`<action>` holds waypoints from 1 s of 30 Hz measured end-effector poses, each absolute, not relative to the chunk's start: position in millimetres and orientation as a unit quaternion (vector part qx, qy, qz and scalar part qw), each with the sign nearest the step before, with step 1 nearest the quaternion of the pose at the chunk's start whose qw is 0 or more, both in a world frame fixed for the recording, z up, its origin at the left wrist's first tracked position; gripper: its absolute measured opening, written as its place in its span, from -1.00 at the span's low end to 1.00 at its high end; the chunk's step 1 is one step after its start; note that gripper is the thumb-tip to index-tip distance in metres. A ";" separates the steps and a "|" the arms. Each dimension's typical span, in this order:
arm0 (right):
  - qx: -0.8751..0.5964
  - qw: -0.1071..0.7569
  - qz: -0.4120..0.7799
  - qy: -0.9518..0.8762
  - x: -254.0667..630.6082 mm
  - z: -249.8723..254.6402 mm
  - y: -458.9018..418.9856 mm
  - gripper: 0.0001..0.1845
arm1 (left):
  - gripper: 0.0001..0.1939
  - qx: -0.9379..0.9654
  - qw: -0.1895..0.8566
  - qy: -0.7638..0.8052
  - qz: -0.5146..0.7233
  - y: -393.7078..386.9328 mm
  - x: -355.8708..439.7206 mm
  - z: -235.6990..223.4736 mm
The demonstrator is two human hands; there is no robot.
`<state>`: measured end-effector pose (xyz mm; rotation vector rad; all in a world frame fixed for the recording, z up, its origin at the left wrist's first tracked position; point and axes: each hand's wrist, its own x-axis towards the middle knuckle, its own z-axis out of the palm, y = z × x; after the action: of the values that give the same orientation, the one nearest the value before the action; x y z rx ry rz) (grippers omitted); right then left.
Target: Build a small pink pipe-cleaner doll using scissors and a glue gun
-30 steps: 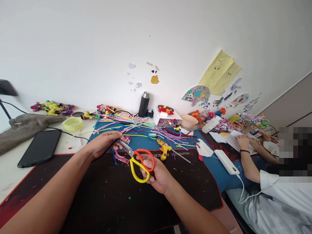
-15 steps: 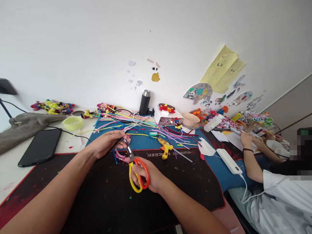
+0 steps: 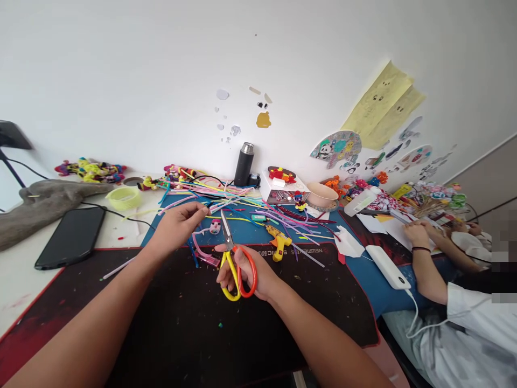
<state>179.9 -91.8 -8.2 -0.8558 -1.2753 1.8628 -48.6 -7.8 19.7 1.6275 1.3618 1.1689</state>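
Note:
My right hand (image 3: 252,275) grips scissors (image 3: 234,264) with one orange and one yellow handle loop; the closed blades point up and away over the dark desk mat (image 3: 181,323). My left hand (image 3: 177,226) hovers just left of the blade tips, fingers pinched on something thin and dark that I cannot make out. A small pink piece (image 3: 215,226) and a pink strip (image 3: 204,256) lie between the hands. Behind them spreads a heap of coloured pipe cleaners (image 3: 242,207).
A yellow glue gun (image 3: 278,240) lies right of the scissors. A black phone (image 3: 70,237) and grey cloth (image 3: 44,199) sit at left, a black flask (image 3: 244,164) by the wall. Another person's arms (image 3: 428,258) work at the right near a white power bank (image 3: 388,267).
The scissor handles have closed and the blades swung from pointing left to pointing up. My left hand has risen slightly and drawn away from the blades.

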 end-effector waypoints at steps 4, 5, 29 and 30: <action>-0.305 0.355 0.736 -0.489 181.7 -7.3 -90.4 0.03 | -0.55 0.689 0.279 0.516 0.426 -14.5 -46.0 29.2; -0.305 0.353 0.738 -0.487 181.8 -6.7 -90.6 0.01 | -0.54 0.694 0.271 0.517 0.421 -15.8 -45.4 31.0; -0.485 0.294 0.652 -0.503 168.4 11.3 -92.0 -0.21 | -0.56 0.866 -0.067 0.459 0.186 -21.4 -40.5 18.5; -0.488 0.292 0.650 -0.505 168.4 10.1 -91.9 -0.22 | -0.57 0.868 -0.073 0.463 0.165 -21.7 -39.9 19.0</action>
<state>168.4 -91.9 10.1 -1.3010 -1.3450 1.7315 -39.9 -21.7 19.0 2.8595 1.5270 0.5452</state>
